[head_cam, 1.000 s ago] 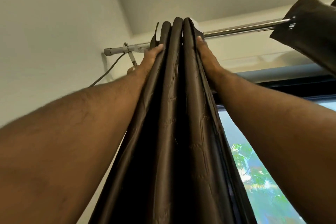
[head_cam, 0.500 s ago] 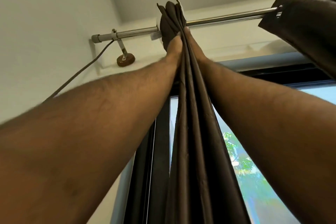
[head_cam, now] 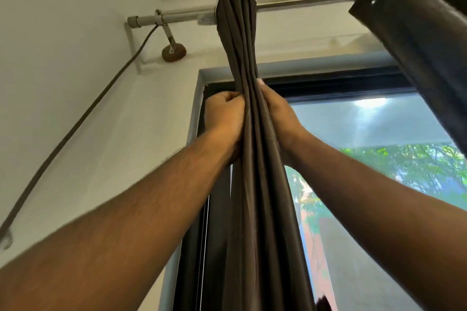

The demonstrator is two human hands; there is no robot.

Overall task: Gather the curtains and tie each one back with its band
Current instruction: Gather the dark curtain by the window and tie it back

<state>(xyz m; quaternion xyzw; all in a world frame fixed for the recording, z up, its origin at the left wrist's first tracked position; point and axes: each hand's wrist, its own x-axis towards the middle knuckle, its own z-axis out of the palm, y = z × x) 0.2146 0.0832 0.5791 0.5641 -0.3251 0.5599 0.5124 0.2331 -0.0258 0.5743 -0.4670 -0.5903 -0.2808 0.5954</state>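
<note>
No writing or label can be read anywhere in this view. Two curtains are visible. The near curtain [head_cam: 249, 159] is dark brown and hangs from the curtain rod [head_cam: 303, 2] in front of the left side of the window [head_cam: 379, 159]; it is pressed together into one narrow bundle of several folds. The second curtain [head_cam: 417, 33], also dark, hangs from the same rod at the upper right, well apart from the first one.

Both hands are raised and hold the near curtain between them, a little below the rod. The left hand [head_cam: 225, 116] is closed like a fist on the left edge of the bundle, with the fingers curled into the cloth. The right hand [head_cam: 275, 108] lies flat against the right side of the bundle, fingers pointing up, and presses it toward the left hand.

One bracket [head_cam: 171, 45] fixes the rod to the wall, and one dark cable [head_cam: 75, 129] runs from the end of the rod down along the wall to the left.
</note>
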